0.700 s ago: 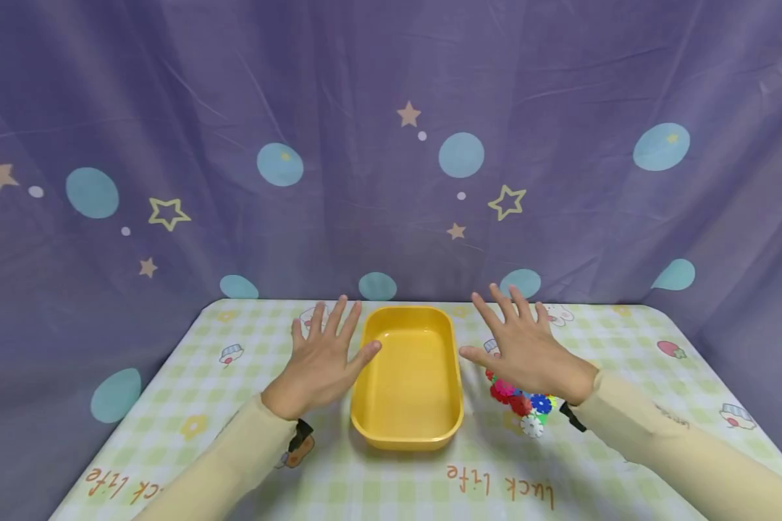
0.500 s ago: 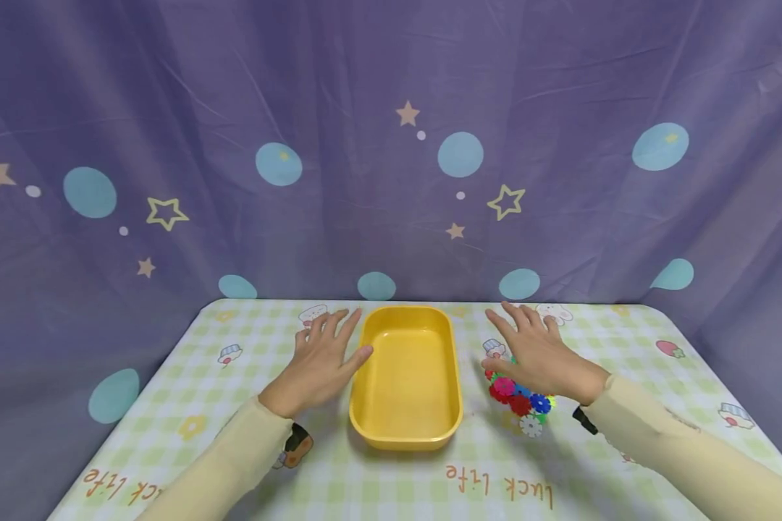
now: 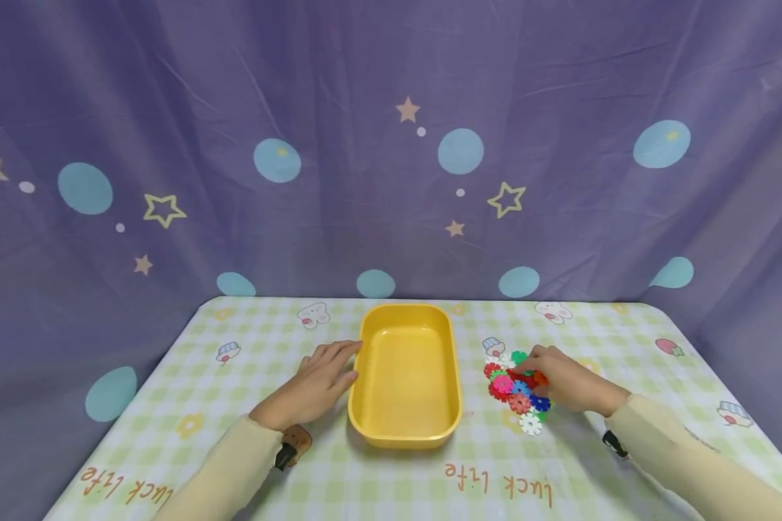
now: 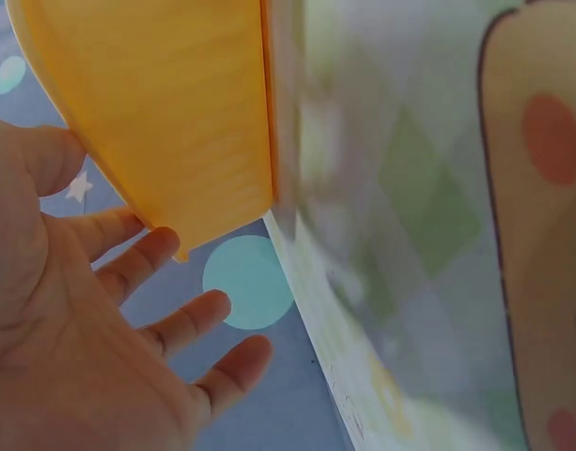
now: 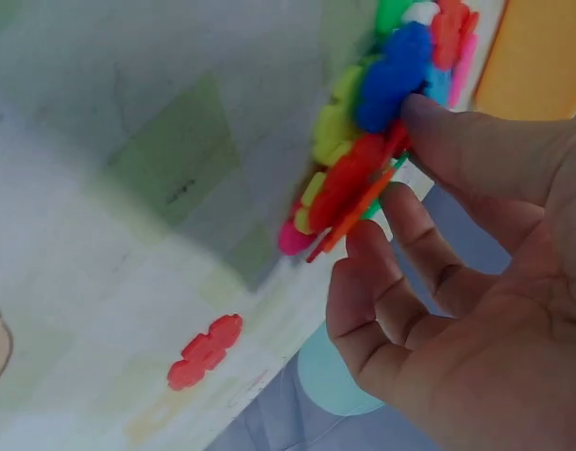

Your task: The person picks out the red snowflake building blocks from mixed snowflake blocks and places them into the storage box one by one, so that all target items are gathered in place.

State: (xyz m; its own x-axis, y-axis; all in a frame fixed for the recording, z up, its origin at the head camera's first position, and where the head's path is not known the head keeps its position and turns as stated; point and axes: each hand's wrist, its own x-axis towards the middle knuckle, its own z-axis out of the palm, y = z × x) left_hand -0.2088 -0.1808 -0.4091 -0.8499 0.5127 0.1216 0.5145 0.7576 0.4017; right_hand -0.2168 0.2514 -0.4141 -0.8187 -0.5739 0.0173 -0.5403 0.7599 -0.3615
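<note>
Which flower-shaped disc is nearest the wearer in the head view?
The white disc at the near end of the pile; the other white discs are toward its far end.

A curtained-off space, this one, though whether it's in a home or a studio, I can't tell! Purple cloth (image 3: pixel 365 79) hangs right behind the desk (image 3: pixel 339 485) and down both sides, dotted with stars (image 3: pixel 408 110) and teal rounded shapes (image 3: pixel 460 151). Across the desk's green-and-white checks come cupcakes (image 3: pixel 493 346), yellow flowers (image 3: pixel 190 425), a strawberry (image 3: pixel 668 348) and upside-down "luck life" lettering (image 3: pixel 498 485), all cheerful, nursery-style decoration!
</note>
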